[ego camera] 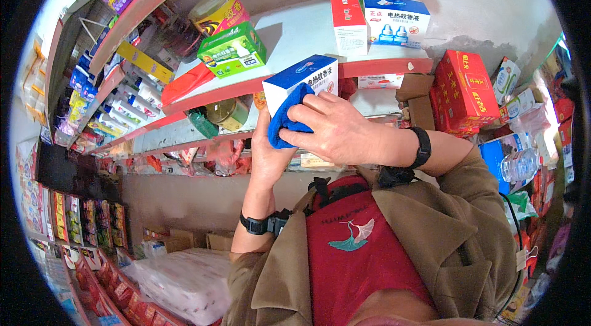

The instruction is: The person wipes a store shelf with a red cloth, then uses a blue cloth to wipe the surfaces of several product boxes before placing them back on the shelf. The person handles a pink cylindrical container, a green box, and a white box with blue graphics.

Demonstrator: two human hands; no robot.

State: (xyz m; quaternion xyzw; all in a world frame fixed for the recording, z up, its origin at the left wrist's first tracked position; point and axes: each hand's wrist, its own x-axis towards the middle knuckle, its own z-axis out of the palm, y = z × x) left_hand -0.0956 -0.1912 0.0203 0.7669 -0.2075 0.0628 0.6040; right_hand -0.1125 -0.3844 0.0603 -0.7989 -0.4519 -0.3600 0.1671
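A white and blue cardboard box of mosquito-repellent liquid point(325, 77) is held in front of the shelf by my left hand point(269, 153), whose thumb shows along its near side. My right hand point(328, 127) grips a blue cloth point(288, 125) and presses it against the box's near left side and corner. The cloth hides part of that side. Behind the box, a green box point(233, 51) stands on the white shelf point(288, 33). Farther right on the same shelf are a red and white box point(348, 21) and another blue and white box point(396, 21).
The shelf's red front edge point(217, 91) runs just beyond my hands. A yellow tin point(221, 9) and a red plastic item point(189, 83) are at the left. A green brush point(203, 123) lies lower down. Red cartons point(466, 90) stand at the right, a wrapped pack point(184, 282) low at the left.
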